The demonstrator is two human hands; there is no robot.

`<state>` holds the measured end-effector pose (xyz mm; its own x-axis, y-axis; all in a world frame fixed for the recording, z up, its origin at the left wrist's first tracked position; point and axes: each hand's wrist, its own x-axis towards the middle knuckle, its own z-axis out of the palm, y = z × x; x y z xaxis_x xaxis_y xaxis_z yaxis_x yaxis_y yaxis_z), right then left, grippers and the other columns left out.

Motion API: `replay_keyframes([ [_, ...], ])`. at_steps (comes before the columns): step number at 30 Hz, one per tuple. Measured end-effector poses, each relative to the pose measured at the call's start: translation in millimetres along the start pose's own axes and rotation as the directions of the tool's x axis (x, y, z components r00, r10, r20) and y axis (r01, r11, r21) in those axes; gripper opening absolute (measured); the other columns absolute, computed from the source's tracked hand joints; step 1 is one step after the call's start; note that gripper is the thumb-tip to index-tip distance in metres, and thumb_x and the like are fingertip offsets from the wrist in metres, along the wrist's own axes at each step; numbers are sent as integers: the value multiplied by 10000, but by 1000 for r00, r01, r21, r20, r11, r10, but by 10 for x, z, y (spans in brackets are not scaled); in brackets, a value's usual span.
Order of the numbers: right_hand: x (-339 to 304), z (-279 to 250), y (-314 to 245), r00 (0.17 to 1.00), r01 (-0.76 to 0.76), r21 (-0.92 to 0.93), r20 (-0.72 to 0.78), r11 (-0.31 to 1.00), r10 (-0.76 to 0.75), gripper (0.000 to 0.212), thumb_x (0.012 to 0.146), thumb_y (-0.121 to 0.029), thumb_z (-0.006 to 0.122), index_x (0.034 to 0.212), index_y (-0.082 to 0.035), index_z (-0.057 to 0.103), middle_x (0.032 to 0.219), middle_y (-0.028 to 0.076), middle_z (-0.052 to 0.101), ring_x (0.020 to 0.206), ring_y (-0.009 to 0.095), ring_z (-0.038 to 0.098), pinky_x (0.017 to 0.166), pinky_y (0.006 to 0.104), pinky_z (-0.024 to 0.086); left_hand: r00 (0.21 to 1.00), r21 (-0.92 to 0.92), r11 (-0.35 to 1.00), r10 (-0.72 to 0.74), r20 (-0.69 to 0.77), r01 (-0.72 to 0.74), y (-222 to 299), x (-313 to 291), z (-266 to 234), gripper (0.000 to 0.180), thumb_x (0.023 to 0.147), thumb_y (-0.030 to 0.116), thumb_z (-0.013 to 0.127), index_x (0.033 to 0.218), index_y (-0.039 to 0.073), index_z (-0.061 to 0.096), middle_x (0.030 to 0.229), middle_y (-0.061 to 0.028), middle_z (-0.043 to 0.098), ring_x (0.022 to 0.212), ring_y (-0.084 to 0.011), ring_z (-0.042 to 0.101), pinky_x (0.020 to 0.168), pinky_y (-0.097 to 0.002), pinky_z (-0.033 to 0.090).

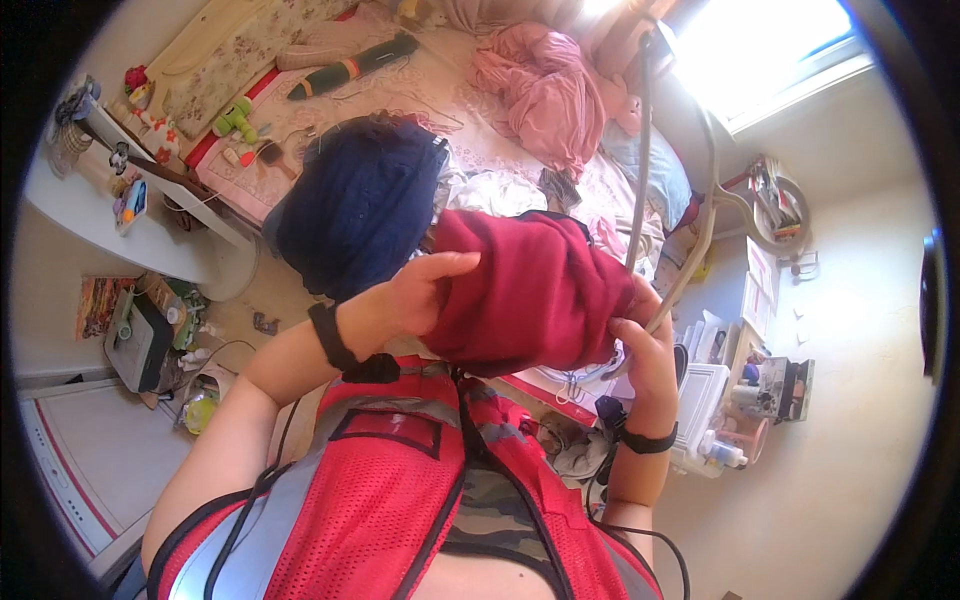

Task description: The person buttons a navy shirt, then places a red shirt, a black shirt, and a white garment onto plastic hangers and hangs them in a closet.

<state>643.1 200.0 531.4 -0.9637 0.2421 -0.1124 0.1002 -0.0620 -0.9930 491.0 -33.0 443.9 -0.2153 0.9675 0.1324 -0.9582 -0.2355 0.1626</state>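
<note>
A dark red piece of cloth [535, 290], probably a garment, is bunched between my two hands in front of my chest. My left hand [425, 290] grips its left side, thumb stretched along the edge and the other fingers hidden. On the right side my right hand [642, 335] pinches the cloth between thumb and fingers. Just beyond my left hand a dark blue garment [360, 210] hangs in a bulky mass; what bears it is hidden. Both wrists wear black bands.
Pale metal rack tubes [712, 150] rise close to my right hand. Behind lies a bed [440, 95] with a pink blanket [550, 95], a green umbrella-like roll [352, 68] and white clothes [500, 192]. A white desk [130, 225] stands left, a white cabinet [700, 405] right.
</note>
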Motion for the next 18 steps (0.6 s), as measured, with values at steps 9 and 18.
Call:
replay_keyframes([
  [9,22,334,259,991,-63,120,128,991,47,497,704,5,523,1196,7,460,942,28,561,781,74,541,625,211,426,961,117,986,-82,-265,116,-89,-202,17,551,830,46,542,1356,10,383,1334,-143,483,1205,-245,493,1063,-398,342],
  [18,-83,390,548,936,-108,-194,311,975,166,485,696,84,465,1174,3,457,855,60,575,786,117,571,671,267,479,965,322,942,165,-203,-94,340,-488,141,570,815,-10,501,1367,0,361,1339,-149,474,1222,-284,477,1039,-433,372],
])
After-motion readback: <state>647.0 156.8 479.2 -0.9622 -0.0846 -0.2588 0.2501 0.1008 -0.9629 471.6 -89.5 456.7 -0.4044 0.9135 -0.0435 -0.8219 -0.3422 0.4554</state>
